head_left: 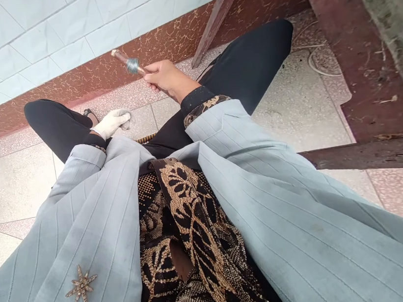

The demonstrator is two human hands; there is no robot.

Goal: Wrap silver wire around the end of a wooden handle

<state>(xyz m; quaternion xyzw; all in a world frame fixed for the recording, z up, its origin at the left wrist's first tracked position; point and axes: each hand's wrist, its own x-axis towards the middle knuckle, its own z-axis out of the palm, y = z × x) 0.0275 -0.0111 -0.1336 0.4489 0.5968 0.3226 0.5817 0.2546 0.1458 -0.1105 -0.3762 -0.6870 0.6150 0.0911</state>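
My right hand (165, 78) is bare and closed round one end of a wooden stick (120, 55), held out in front of me above the floor. Blue-grey thin wire or thread (133, 65) is wound in a thick bundle about the stick's middle; which of the two it is I cannot tell. Lower and to the left, my left hand (112, 123) wears a pale glove with greyish fingertips. Its fingers are curled together near my left thigh, and whatever they may hold is hidden.
Beyond my knees stands a white-tiled wall (59, 31) with a brown marbled base (77, 80). A slanted wooden leg (219, 15) rises near my right knee. Worn dark-red woodwork (371, 59) and a crossbar (373, 154) are at the right. A pale cable (319, 72) lies on the tiled floor (15, 175).
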